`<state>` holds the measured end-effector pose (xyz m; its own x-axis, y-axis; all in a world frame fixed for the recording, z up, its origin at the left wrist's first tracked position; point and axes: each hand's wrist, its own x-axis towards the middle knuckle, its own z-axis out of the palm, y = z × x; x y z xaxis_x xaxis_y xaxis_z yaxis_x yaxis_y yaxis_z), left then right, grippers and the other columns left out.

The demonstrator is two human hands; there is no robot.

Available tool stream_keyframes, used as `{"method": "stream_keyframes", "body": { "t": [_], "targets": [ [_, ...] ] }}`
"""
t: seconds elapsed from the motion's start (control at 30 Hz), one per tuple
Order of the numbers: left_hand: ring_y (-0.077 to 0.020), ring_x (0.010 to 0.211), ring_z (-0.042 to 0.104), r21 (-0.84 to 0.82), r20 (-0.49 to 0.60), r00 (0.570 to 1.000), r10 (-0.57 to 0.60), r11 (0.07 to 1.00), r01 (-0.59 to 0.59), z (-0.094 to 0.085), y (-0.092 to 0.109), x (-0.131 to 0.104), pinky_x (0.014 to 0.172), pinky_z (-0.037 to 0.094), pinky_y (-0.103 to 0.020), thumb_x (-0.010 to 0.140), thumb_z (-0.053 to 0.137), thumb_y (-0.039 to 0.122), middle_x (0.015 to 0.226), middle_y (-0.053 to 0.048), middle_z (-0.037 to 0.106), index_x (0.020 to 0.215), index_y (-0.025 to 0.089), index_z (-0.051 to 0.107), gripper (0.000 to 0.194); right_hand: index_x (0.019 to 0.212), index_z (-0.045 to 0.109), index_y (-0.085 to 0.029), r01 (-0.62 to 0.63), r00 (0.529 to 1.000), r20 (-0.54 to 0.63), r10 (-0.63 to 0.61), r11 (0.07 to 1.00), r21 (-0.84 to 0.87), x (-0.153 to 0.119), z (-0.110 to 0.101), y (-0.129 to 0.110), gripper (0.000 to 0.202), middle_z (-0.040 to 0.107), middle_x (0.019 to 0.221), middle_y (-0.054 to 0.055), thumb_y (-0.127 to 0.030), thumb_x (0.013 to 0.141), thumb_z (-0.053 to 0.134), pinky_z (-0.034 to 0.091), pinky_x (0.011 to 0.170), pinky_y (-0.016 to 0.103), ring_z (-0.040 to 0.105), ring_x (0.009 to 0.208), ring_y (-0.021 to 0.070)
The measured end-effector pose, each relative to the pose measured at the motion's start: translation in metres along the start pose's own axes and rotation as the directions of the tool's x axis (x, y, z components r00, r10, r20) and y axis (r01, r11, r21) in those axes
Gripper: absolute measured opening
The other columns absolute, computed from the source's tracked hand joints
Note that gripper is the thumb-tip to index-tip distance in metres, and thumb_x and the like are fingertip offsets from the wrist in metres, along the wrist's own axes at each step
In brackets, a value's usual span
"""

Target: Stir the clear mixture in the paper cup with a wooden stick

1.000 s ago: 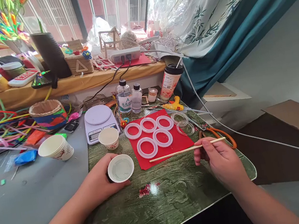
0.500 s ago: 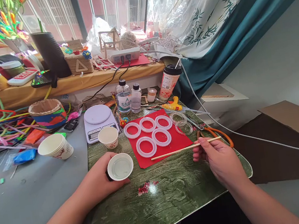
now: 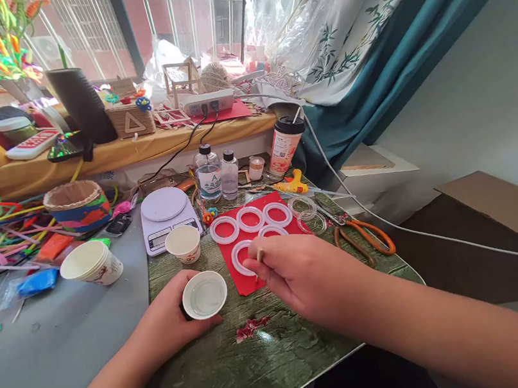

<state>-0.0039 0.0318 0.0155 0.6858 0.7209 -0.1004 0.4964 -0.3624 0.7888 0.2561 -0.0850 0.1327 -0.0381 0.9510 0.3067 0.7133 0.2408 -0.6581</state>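
My left hand (image 3: pixel 186 312) is wrapped around a paper cup (image 3: pixel 205 296) with clear liquid in it, held upright just above or on the green table mat. My right hand (image 3: pixel 294 270) is closed on a thin wooden stick (image 3: pixel 260 255); only a short end shows above the fingers, the rest being hidden. It hovers over the red sheet (image 3: pixel 248 286), covering part of it. Several white ring moulds (image 3: pixel 224 230) lie on the sheet, two of them partly behind my right hand. A second paper cup (image 3: pixel 183 244) stands beyond the held one.
A kitchen scale (image 3: pixel 169 214), two bottles (image 3: pixel 209 174) and a lidded drink cup (image 3: pixel 285 144) stand at the back. Orange-handled scissors (image 3: pixel 372 235), clear rings (image 3: pixel 308 212) and a yellow glue gun (image 3: pixel 292 182) lie right. Stacked paper cups (image 3: pixel 91 263) are at left.
My right hand has swung left from the right side of the mat to over the red sheet, carrying the stick, now turned mostly out of sight. My left hand still holds the cup.
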Motion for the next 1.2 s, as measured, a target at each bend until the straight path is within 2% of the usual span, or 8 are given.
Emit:
{"method": "stream_keyframes", "body": {
  "t": [0.1,0.27,0.53,0.7,0.87,0.97,1.07,1.2],
  "targets": [
    [-0.0349,0.106,0.081,-0.002,0.006,1.0,0.011,1.0,-0.011,0.0,-0.001,0.0,0.092,0.066,-0.044,0.076,0.092,0.052,0.119,-0.007,0.084,0.119,0.026,0.07,0.056,0.077,0.053,-0.028,0.038,0.997,0.069,-0.037,0.999,-0.014,0.008,0.0,0.005,0.03,0.062,0.067,-0.001,-0.028,0.106,0.055,0.039,0.06,0.03,0.053,0.057,0.0182],
    [-0.0346,0.108,0.081,-0.01,0.021,1.0,-0.002,1.0,0.002,-0.001,-0.001,-0.001,0.093,0.066,-0.044,0.077,0.092,0.049,0.121,-0.007,0.084,0.12,0.026,0.07,0.053,0.08,0.063,-0.028,0.022,1.0,0.023,-0.021,0.999,-0.038,-0.004,-0.011,0.021,0.03,0.071,0.073,0.003,-0.031,0.11,0.058,0.047,0.066,0.032,0.063,0.063,0.0218],
    [-0.0341,0.106,0.081,0.004,-0.002,1.0,0.018,1.0,-0.018,0.003,-0.01,-0.001,0.094,0.066,-0.043,0.077,0.093,0.052,0.121,-0.006,0.084,0.122,0.027,0.071,0.056,0.088,0.08,-0.027,-0.21,0.963,-0.151,0.223,0.973,0.096,-0.035,-0.026,0.046,0.043,0.083,0.093,0.009,-0.061,0.11,0.066,0.063,0.073,0.037,0.08,0.075,0.0262],
    [-0.0344,0.106,0.081,0.001,-0.008,1.0,0.02,1.0,-0.02,0.004,-0.013,-0.002,0.093,0.066,-0.043,0.077,0.093,0.056,0.12,-0.006,0.084,0.122,0.027,0.072,0.058,0.101,0.08,-0.024,-0.364,0.848,-0.216,0.484,0.828,0.428,-0.066,-0.031,0.072,0.056,0.086,0.098,0.011,-0.08,0.096,0.078,0.072,0.074,0.04,0.083,0.074,0.0255],
    [-0.0341,0.106,0.08,0.018,0.014,1.0,-0.009,1.0,0.008,0.003,-0.013,0.0,0.093,0.066,-0.042,0.078,0.092,0.058,0.121,-0.006,0.084,0.123,0.026,0.071,0.059,0.101,0.079,-0.023,-0.348,0.763,-0.262,0.592,0.716,0.605,-0.086,-0.032,0.091,0.053,0.088,0.097,0.01,-0.073,0.088,0.092,0.075,0.074,0.036,0.086,0.078,0.0251],
    [-0.0334,0.106,0.081,0.014,0.017,1.0,0.0,1.0,0.0,0.003,-0.012,0.0,0.092,0.066,-0.041,0.077,0.092,0.056,0.121,-0.005,0.084,0.123,0.027,0.071,0.058,0.099,0.08,-0.022,-0.228,0.635,-0.331,0.698,0.579,0.783,-0.088,-0.032,0.105,0.049,0.089,0.097,0.009,-0.059,0.079,0.105,0.077,0.076,0.035,0.087,0.077,0.0243],
    [-0.0327,0.106,0.081,0.009,0.008,0.999,0.035,0.999,-0.035,0.003,-0.014,0.0,0.092,0.066,-0.04,0.078,0.092,0.054,0.121,-0.005,0.084,0.123,0.027,0.071,0.056,0.092,0.077,-0.021,-0.137,0.531,-0.356,0.769,0.493,0.859,-0.087,-0.029,0.123,0.034,0.088,0.087,0.008,-0.05,0.096,0.093,0.077,0.074,0.032,0.087,0.073,0.0221],
    [-0.0322,0.105,0.082,0.01,0.002,0.998,0.062,0.998,-0.063,0.005,-0.018,-0.001,0.091,0.066,-0.039,0.08,0.091,0.054,0.12,-0.004,0.084,0.124,0.027,0.072,0.056,0.084,0.07,-0.021,-0.099,0.476,-0.251,0.843,0.335,0.937,-0.085,-0.02,0.14,0.028,0.082,0.072,0.004,-0.033,0.107,0.081,0.074,0.06,0.025,0.082,0.059,0.0173]
  ]
}}
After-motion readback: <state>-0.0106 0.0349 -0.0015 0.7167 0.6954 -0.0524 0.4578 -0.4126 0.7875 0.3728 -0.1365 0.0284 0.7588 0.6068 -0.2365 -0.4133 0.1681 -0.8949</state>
